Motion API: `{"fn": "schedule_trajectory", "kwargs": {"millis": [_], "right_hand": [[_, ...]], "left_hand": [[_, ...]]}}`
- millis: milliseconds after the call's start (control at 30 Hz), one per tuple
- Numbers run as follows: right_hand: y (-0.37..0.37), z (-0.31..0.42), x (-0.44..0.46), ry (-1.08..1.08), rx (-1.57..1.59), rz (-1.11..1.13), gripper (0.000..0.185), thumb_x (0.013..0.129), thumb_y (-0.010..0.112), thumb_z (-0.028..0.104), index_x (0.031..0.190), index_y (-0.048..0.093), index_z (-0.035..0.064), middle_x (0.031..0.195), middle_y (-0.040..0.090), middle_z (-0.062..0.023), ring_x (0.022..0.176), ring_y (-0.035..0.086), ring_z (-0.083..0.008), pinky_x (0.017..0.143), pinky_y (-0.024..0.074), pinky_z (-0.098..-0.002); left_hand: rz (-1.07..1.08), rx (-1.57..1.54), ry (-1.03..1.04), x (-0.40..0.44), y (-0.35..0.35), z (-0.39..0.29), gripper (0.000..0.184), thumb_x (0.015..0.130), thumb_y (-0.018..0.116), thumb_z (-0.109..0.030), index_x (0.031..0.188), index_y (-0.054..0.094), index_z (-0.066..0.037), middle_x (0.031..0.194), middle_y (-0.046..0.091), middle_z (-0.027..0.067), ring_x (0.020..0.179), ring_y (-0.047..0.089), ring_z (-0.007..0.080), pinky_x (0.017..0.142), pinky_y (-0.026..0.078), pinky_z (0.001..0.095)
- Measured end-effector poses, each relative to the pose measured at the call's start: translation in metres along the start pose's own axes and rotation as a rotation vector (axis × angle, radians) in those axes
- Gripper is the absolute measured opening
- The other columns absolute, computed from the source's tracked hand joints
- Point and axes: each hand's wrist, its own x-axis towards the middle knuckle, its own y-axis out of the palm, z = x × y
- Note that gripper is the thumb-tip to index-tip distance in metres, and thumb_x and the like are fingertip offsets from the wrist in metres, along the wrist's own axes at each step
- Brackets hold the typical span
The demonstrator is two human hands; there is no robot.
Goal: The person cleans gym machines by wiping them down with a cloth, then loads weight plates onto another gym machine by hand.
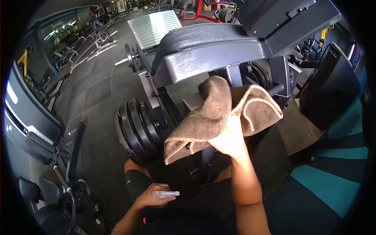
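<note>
A brown towel [205, 121] with a pale stitched edge hangs folded in my right hand [229, 139], whose fingers are mostly hidden in the cloth. The towel is raised in front of the underside of a black padded seat [207, 35] on a grey metal frame [215, 58]. Low down near my lap, my left hand [150, 197] is closed around a small clear plastic object [166, 194]. Its exact kind does not show at this angle.
Black weight plates [137, 127] are stacked on the machine's left side, and more plates [260, 74] sit on its right. A ribbed metal footplate [154, 29] stands behind. Other gym machines line the left, and a black padded panel [331, 86] stands at right. A distant person [95, 17] is at upper left.
</note>
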Motion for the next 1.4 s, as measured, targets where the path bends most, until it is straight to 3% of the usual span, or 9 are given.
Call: {"fn": "schedule_trajectory", "kwargs": {"millis": [100,233,500,600,733,967,1133,1267,1400], "right_hand": [[0.021,0.005,-0.014,-0.035,0.005,-0.299,0.036,0.073,0.075,0.019,0.1,0.062,-0.0021,0.094,0.066,-0.0151,0.084,0.065,-0.0257,0.077,0.0509,-0.0357],[0.05,-0.007,-0.054,-0.242,-0.509,-0.382,0.038,0.072,0.072,0.016,0.102,0.06,-0.0029,0.105,0.057,-0.0246,0.098,0.053,-0.0483,0.091,0.0398,-0.0535],[0.081,-0.031,-0.066,-0.143,-0.095,-0.534,0.046,0.074,0.073,0.013,0.113,0.056,-0.0036,0.112,0.055,-0.0233,0.103,0.055,-0.0389,0.092,0.0406,-0.0482],[0.083,-0.02,-0.057,-0.296,-0.62,-0.499,0.038,0.069,0.068,0.016,0.101,0.061,-0.0022,0.103,0.056,-0.0239,0.098,0.051,-0.0508,0.087,0.0345,-0.0675],[0.097,-0.039,-0.129,-0.156,-0.801,-0.251,0.029,0.07,0.061,0.015,0.097,0.065,0.0075,0.102,0.056,-0.0167,0.099,0.051,-0.0419,0.085,0.0373,-0.061],[0.081,-0.046,-0.151,-0.295,-0.529,-0.147,0.04,0.07,0.064,0.016,0.106,0.064,0.0008,0.111,0.058,-0.0175,0.101,0.053,-0.0397,0.082,0.04,-0.0543],[0.076,-0.015,-0.112,0.036,-0.556,-0.003,0.054,0.069,0.067,0.017,0.112,0.055,-0.0123,0.117,0.057,-0.0257,0.107,0.054,-0.0393,0.086,0.0406,-0.0537],[0.097,-0.053,-0.167,-0.121,-0.249,-0.288,0.058,0.068,0.067,0.02,0.12,0.056,-0.0027,0.118,0.06,-0.0223,0.106,0.058,-0.0393,0.092,0.043,-0.0466],[0.037,-0.067,-0.185,0.295,0.415,-0.509,0.055,0.094,0.044,0.04,0.128,0.046,-0.0034,0.132,0.049,-0.0201,0.119,0.05,-0.0344,0.095,0.0436,-0.0416]], "left_hand": [[-0.006,0.005,0.012,0.001,-0.004,-0.004,0.018,0.079,0.077,-0.016,0.083,0.069,0.0,0.074,0.064,0.0088,0.064,0.065,0.021,0.057,0.049,0.0305],[-0.068,-0.007,0.04,-0.005,-0.007,-0.005,0.019,0.078,0.077,-0.018,0.078,0.068,-0.001,0.07,0.062,0.0085,0.059,0.062,0.0223,0.053,0.049,0.0315],[-0.045,-0.012,0.05,-0.011,-0.006,-0.002,0.018,0.076,0.078,-0.012,0.076,0.066,0.001,0.071,0.063,0.0094,0.06,0.062,0.0214,0.054,0.048,0.0311],[-0.049,-0.034,0.066,-0.009,-0.005,-0.001,0.018,0.076,0.078,-0.012,0.076,0.066,0.001,0.071,0.062,0.0102,0.06,0.062,0.0219,0.054,0.048,0.0309],[-0.035,0.014,0.101,0.001,-0.005,-0.005,0.016,0.075,0.078,-0.013,0.072,0.066,-0.001,0.065,0.059,0.0079,0.054,0.058,0.0228,0.049,0.045,0.0325],[-0.073,0.061,0.099,0.001,-0.013,-0.015,0.015,0.074,0.077,-0.012,0.071,0.067,-0.002,0.064,0.058,0.0072,0.053,0.058,0.0224,0.048,0.044,0.0328],[-0.032,0.114,0.079,0.002,-0.012,-0.028,0.016,0.072,0.079,-0.01,0.072,0.067,0.0,0.065,0.06,0.0088,0.055,0.06,0.0232,0.05,0.045,0.0321],[-0.103,0.103,0.039,-0.009,-0.008,-0.024,0.017,0.071,0.079,-0.01,0.072,0.066,0.0,0.066,0.062,0.0109,0.057,0.061,0.0231,0.052,0.046,0.0325],[-0.152,0.083,0.015,-0.016,-0.005,-0.02,0.017,0.069,0.079,-0.007,0.068,0.064,0.001,0.065,0.062,0.0106,0.058,0.062,0.0232,0.052,0.047,0.032]]}}
